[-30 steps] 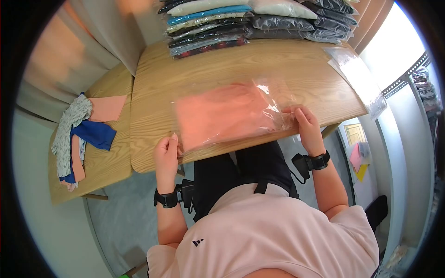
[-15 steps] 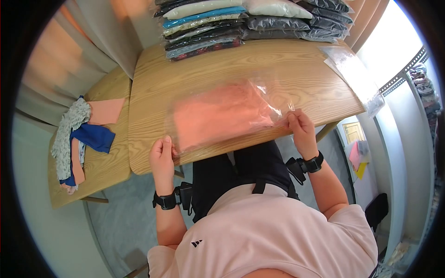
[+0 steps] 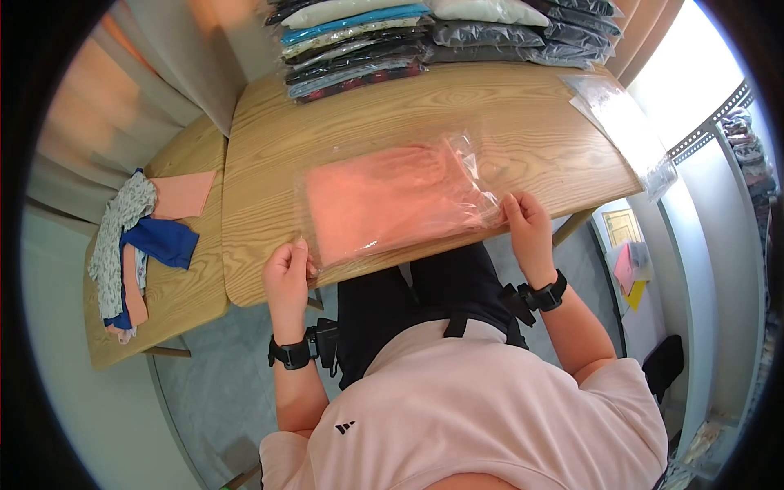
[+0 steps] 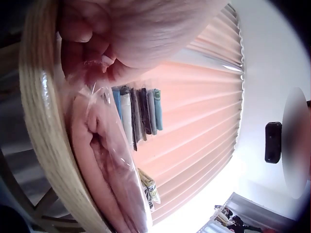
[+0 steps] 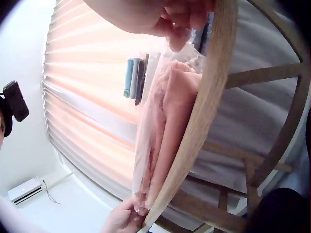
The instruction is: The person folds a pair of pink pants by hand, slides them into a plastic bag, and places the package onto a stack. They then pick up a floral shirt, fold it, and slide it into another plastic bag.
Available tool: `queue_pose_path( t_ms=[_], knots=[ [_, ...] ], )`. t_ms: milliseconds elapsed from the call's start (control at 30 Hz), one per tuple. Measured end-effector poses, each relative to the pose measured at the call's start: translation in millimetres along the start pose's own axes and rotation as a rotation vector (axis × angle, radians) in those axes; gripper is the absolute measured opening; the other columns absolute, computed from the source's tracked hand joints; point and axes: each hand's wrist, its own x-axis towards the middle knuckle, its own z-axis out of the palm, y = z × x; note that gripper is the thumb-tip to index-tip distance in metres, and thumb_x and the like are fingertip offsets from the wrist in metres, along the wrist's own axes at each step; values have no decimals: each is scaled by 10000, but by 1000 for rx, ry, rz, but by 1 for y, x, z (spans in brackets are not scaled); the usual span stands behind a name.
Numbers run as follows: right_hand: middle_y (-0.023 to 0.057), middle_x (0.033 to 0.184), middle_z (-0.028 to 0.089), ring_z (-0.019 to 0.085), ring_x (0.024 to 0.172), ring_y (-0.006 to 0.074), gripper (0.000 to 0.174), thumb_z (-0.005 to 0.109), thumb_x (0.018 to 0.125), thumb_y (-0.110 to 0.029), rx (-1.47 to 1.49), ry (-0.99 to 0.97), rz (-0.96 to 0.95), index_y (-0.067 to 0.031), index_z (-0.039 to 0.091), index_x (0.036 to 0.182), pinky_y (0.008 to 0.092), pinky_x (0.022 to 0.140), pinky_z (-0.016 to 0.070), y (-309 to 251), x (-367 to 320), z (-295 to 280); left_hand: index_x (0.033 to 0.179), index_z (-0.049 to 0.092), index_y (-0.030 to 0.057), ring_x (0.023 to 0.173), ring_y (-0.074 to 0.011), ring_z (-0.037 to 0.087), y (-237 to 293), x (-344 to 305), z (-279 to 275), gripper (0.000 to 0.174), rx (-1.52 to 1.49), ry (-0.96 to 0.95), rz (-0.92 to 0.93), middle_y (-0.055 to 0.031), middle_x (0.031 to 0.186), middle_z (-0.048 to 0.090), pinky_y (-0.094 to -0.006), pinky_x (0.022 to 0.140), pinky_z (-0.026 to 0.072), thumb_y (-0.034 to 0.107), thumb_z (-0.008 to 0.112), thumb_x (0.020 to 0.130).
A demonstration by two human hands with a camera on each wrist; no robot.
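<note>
A folded peach-coloured garment (image 3: 371,200) lies inside a clear plastic bag (image 3: 475,163) at the table's near edge. My left hand (image 3: 287,271) pinches the bag's near left corner between thumb and fingers. On the opposite side, my right hand (image 3: 529,233) pinches the plastic near the right end. In the left wrist view, the left hand (image 4: 141,34) grips crinkled film beside the garment's folds (image 4: 104,160). The right wrist view has the right hand (image 5: 141,17) at the bag's end, with the garment (image 5: 177,102) along the table edge.
Stacks of bagged clothes (image 3: 359,53) and dark bagged items (image 3: 490,41) stand at the back of the table (image 3: 269,122). Flat clear bags (image 3: 625,131) lie at the right edge. Loose garments, including a blue one (image 3: 163,241), lie on the left side table (image 3: 184,306).
My right hand has come slightly left and nearer my body, still pinching the plastic. The bag has shifted slightly left in view, and the left hand keeps its corner.
</note>
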Motion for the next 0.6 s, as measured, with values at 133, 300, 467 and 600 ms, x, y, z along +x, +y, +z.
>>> queue_pose_path(
  t_ms=[133, 300, 467, 600],
  knots=[
    [-10, 648, 520, 455, 602, 69, 272, 501, 957, -223, 275, -51, 49, -27, 580, 785, 216, 547, 349, -12, 5, -2, 668, 508, 64, 535, -52, 418, -1, 1, -1, 313, 8, -4, 9, 20, 582, 483, -209, 510, 326, 220, 530, 939],
    [-5, 559, 509, 438, 503, 54, 329, 540, 936, -256, 261, -58, 100, -17, 585, 715, 231, 463, 321, -19, 18, 8, 656, 494, 63, 513, -51, 408, 0, 0, 2, 322, 30, 40, 24, 20, 559, 472, -213, 486, 317, 220, 533, 934],
    [-9, 455, 419, 404, 397, 67, 348, 559, 924, -259, 88, -5, 248, 2, 586, 696, 239, 400, 305, -33, 21, 19, 655, 500, 28, 484, -57, 428, -4, -2, 5, 314, 83, 125, 70, 0, 539, 493, -236, 437, 333, 186, 543, 924],
    [7, 513, 461, 466, 467, 65, 299, 564, 920, -246, 20, -87, 248, 8, 591, 764, 250, 436, 350, -26, 28, 12, 656, 495, 22, 476, -63, 429, -1, -1, 4, 308, 143, 118, 88, -7, 528, 490, -238, 436, 337, 175, 541, 920]
  ],
)
